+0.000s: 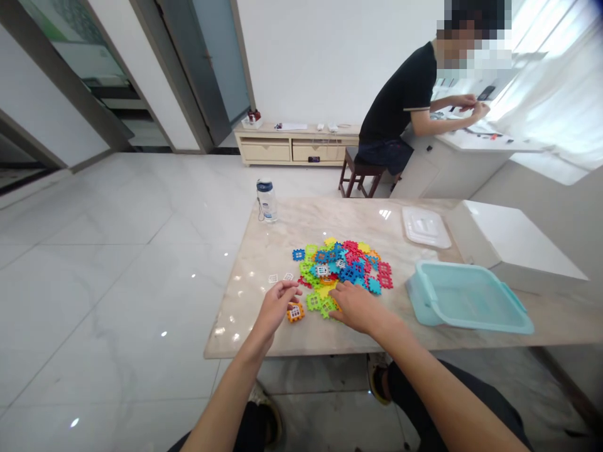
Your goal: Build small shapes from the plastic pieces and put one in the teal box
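Colourful interlocking plastic tiles lie in a loose pile [351,263] on the marble-look table. My left hand [276,307] hovers at the pile's near left with bent fingers apart and nothing visible in them. Just beneath its fingertips is an orange tile [296,312] with a white window frame in it. My right hand [355,306] rests over the near edge of the pile, fingers spread on yellow and green tiles. A green tile [313,302] shows between the two hands. The right hand covers some of the tiles under it.
Two small white window frames [281,277] lie left of the pile. A teal plastic bin [471,298] stands at the right, with a clear lid [426,227] and a white box [518,242] behind. A water bottle [267,202] stands far left. Another person [400,107] sits at a counter beyond.
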